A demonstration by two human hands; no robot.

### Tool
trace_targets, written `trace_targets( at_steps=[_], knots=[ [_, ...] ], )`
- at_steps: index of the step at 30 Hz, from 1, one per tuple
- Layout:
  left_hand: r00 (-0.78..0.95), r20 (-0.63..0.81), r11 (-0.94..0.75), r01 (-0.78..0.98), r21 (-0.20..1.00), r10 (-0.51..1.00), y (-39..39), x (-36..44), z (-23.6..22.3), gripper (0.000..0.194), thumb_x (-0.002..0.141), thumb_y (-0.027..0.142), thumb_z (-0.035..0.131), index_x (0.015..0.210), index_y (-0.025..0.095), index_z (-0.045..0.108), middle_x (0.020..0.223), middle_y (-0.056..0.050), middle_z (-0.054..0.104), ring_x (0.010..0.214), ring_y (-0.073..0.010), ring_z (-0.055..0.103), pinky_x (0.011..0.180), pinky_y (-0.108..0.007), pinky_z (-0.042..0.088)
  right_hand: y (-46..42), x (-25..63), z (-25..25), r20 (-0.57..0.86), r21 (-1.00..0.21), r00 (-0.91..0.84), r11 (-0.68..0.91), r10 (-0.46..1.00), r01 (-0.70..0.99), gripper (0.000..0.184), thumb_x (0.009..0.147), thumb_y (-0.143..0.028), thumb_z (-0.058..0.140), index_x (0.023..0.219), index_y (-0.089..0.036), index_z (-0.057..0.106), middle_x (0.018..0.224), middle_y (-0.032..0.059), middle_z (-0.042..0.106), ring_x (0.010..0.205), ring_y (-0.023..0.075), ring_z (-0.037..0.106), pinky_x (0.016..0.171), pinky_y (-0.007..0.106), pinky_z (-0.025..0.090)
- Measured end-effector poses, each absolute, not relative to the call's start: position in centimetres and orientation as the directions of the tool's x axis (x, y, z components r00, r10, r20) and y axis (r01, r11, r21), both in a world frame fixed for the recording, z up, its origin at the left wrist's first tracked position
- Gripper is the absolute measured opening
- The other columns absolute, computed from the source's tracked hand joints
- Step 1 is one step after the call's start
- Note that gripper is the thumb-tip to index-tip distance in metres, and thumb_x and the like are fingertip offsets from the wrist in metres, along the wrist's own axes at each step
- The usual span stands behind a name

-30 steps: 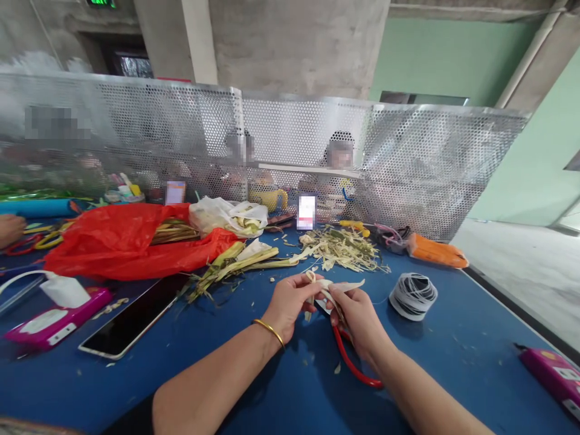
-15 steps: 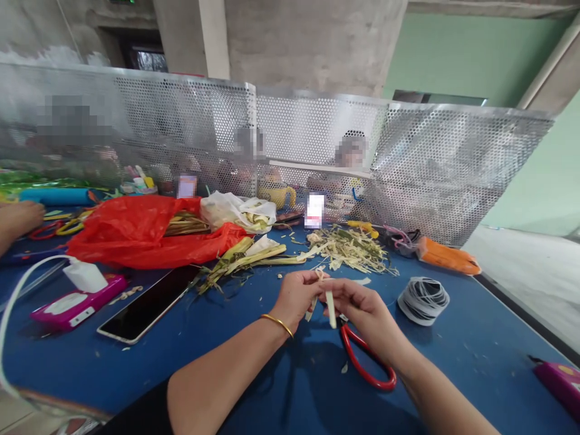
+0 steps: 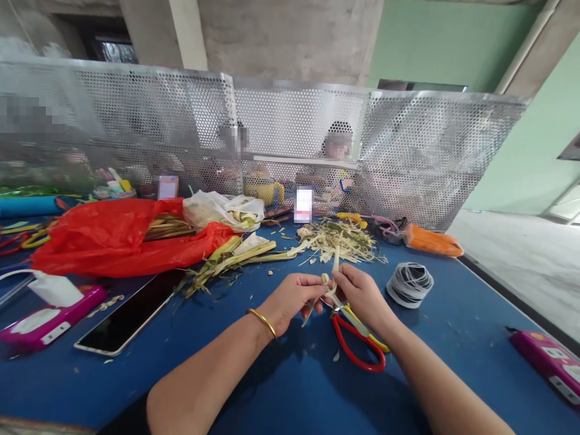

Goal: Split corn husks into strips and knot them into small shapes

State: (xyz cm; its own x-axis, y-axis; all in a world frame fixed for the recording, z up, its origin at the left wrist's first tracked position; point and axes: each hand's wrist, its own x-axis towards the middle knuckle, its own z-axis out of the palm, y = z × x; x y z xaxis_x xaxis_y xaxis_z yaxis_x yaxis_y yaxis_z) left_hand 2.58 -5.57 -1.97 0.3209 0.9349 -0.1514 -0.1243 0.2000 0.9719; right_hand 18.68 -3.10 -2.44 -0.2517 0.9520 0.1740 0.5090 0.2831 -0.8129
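Observation:
Pale flat plant strips (image 3: pixel 336 261) cross between my two hands over the blue table. My left hand (image 3: pixel 299 296), with a gold bangle at the wrist, pinches the strips where they meet in a small fold. Closed at the fingertips, my right hand (image 3: pixel 360 293) grips a strip that points up and away. Another strip hangs down below the right hand. Under my hands lie scissors (image 3: pixel 357 344) with one red and one yellow handle; their blades are partly hidden. Just beyond the hands is a heap of pale strip scraps (image 3: pixel 347 240).
A roll of grey-white cord (image 3: pixel 410 285) stands on the right, near an orange packet (image 3: pixel 432 240). On the left are a red plastic bag (image 3: pixel 113 238), stalks (image 3: pixel 222 266), a phone (image 3: pixel 129 317) and a magenta power strip (image 3: pixel 54 320). A perforated metal screen (image 3: pixel 299 121) runs behind.
My right hand has turned, and its strip now points up instead of down. The yellow scissor handle has come into sight. The view has shifted right; the other person's hand at left is gone.

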Motion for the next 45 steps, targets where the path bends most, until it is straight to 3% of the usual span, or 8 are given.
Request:
trace_targets(
  at_steps=[6,18,27,30,33,36,40,45],
  knots=[
    [0.252,-0.164,0.208,-0.159,0.965,0.954,-5.6,2.7,-1.8,0.034,0.062,0.035,0.075,0.086,0.015,0.06,0.065,-0.001,0.064,0.047,-0.0068,0.049,0.039,-0.018,0.027,-3.2,18.5,-2.6,0.283,-0.771,-0.223,0.36,0.933,0.525,0.029,0.091,-0.036,0.04,0.065,-0.022,0.041,0.055,-0.004,0.055,0.054,0.0125,0.05,0.054,0.023,0.033],
    [0.238,-0.149,0.186,-0.144,0.972,0.96,-5.4,2.4,-1.8,0.031,0.062,0.041,0.075,0.073,0.016,0.059,0.06,0.001,0.06,0.047,-0.0067,0.049,0.04,-0.017,0.028,-3.9,18.6,-1.8,0.373,-0.515,-0.236,0.412,0.897,0.751,0.025,0.09,-0.036,0.038,0.07,-0.022,0.042,0.057,-0.0031,0.047,0.052,0.0126,0.037,0.051,0.025,0.021],
    [0.157,-0.096,0.109,-0.076,0.991,0.983,-5.6,2.9,-2.0,0.027,0.06,0.037,0.076,0.065,0.015,0.06,0.055,0.002,0.057,0.045,-0.0067,0.045,0.04,-0.019,0.028,-3.6,18.4,-2.2,0.294,-0.675,-0.136,0.306,0.946,0.672,0.03,0.087,-0.041,0.045,0.064,-0.022,0.046,0.053,-0.0047,0.048,0.051,0.012,0.042,0.049,0.023,0.027],
    [0.06,-0.103,0.109,-0.118,0.987,0.993,-5.3,2.7,-1.9,0.023,0.062,0.034,0.074,0.065,0.015,0.062,0.054,0.002,0.057,0.044,-0.0063,0.044,0.04,-0.018,0.028,-3.6,19.7,-0.8,0.196,-0.77,-0.287,0.328,0.938,0.547,0.022,0.083,-0.044,0.054,0.085,-0.022,0.057,0.053,-0.0062,0.053,0.049,0.0119,0.046,0.048,0.023,0.03],
    [0.015,-0.131,0.132,-0.176,0.975,0.991,-4.9,2.4,-2.1,0.021,0.062,0.032,0.074,0.064,0.014,0.063,0.055,0.0,0.059,0.044,-0.0058,0.044,0.04,-0.017,0.027,-3.9,21.1,0.8,0.13,-0.86,-0.529,0.361,0.838,0.361,0.033,0.08,-0.041,0.061,0.107,-0.022,0.062,0.063,-0.0045,0.059,0.052,0.011,0.046,0.05,0.023,0.034],
    [0.01,-0.141,0.14,-0.19,0.972,0.99,-4.7,2.2,-2.2,0.018,0.062,0.029,0.074,0.066,0.014,0.066,0.057,-0.001,0.062,0.043,-0.006,0.045,0.039,-0.017,0.026,-4.3,21.7,1.6,0.051,-0.942,-0.625,0.245,0.779,0.228,0.027,0.082,-0.04,0.059,0.098,-0.02,0.07,0.079,0.0019,0.066,0.064,0.0129,0.055,0.06,0.025,0.043],
    [0.009,-0.136,0.136,-0.161,0.978,0.991,-4.8,2.3,-2.0,0.014,0.066,0.027,0.072,0.067,0.013,0.068,0.058,-0.001,0.063,0.043,-0.0058,0.045,0.038,-0.018,0.023,-4.5,21.1,1.2,0.043,-0.986,-0.592,0.129,0.805,0.104,0.024,0.082,-0.038,0.061,0.097,-0.022,0.07,0.087,0.0036,0.068,0.075,0.0158,0.061,0.068,0.028,0.046],
    [-0.018,-0.133,0.129,-0.138,0.982,0.991,-5.1,2.5,-1.5,0.011,0.066,0.024,0.073,0.063,0.014,0.069,0.051,0.001,0.059,0.041,-0.0055,0.042,0.038,-0.018,0.026,-4.1,20.1,0.5,0.243,-0.895,-0.427,0.371,0.871,0.247,0.03,0.083,-0.044,0.057,0.075,-0.019,0.07,0.057,-0.0021,0.053,0.058,0.0126,0.047,0.059,0.025,0.038]
  ],
)
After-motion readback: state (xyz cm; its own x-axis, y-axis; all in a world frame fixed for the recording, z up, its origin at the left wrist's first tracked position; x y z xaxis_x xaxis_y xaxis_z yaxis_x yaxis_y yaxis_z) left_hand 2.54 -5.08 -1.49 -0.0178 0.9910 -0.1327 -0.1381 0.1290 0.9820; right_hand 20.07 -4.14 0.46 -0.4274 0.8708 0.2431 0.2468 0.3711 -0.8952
